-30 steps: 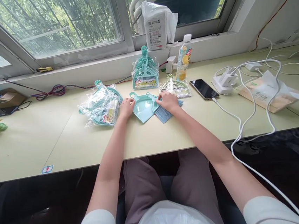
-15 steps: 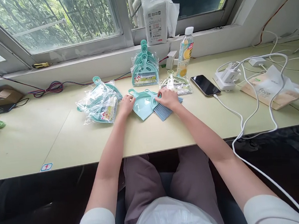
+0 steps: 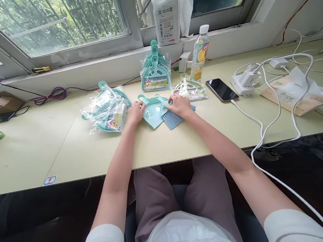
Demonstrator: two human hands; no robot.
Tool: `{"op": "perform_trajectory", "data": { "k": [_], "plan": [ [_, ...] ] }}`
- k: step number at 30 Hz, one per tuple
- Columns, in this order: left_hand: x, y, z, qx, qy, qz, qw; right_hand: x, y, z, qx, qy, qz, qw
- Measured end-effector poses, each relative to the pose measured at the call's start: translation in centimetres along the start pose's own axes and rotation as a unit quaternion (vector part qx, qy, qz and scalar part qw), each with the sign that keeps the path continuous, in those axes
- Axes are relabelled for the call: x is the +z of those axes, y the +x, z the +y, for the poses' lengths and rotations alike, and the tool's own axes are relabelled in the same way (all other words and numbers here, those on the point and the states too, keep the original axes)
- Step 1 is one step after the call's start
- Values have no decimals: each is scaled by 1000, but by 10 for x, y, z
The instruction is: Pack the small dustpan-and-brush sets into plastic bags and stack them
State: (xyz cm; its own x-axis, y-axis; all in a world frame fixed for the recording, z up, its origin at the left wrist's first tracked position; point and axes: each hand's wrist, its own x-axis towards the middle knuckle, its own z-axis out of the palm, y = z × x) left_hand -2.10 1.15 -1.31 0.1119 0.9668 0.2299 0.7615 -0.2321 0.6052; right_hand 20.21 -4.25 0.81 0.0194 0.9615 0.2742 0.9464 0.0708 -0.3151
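Note:
A mint-green dustpan (image 3: 153,114) lies on the table in front of me, unwrapped. My left hand (image 3: 137,112) has its fingers closed at the dustpan's left edge. To the right, my right hand (image 3: 179,106) grips the mint-green top of a small brush (image 3: 173,119), whose blue-grey bristles fan toward me. The brush top overlaps the dustpan's right side. Left of my left hand lie bagged dustpan sets (image 3: 107,109) in clear plastic. More bagged sets (image 3: 155,70) stand upright behind the dustpan, and a paler bagged set (image 3: 189,88) lies behind my right hand.
A drink bottle (image 3: 200,54) stands near the sill. On the right are a phone (image 3: 221,90), a charger block (image 3: 245,80), white cables and a tissue pack (image 3: 298,94). A cardboard box (image 3: 7,102) sits at the far left of the table (image 3: 91,158).
My right hand and the brush have shifted slightly left, so the brush overlaps the dustpan a little more. My left hand stays at the dustpan's edge. The camera view has moved slightly.

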Motion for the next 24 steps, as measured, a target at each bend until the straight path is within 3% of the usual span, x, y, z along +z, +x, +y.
{"op": "perform_trajectory", "data": {
  "k": [6,12,15,19,24],
  "plan": [
    [-1,0,1,1,-26,13,1000,1,0,0,-16,29,2,999],
    [4,0,11,24,-139,42,989,3,0,-3,-22,72,32,997],
    [13,-5,21,56,-226,12,972,3,0,-6,-31,100,51,993],
    [24,-18,40,115,-313,-70,940,2,0,-7,-42,129,71,988],
    [20,-26,51,115,-397,-105,904,-1,2,-5,-72,158,78,982]
  ]
}}
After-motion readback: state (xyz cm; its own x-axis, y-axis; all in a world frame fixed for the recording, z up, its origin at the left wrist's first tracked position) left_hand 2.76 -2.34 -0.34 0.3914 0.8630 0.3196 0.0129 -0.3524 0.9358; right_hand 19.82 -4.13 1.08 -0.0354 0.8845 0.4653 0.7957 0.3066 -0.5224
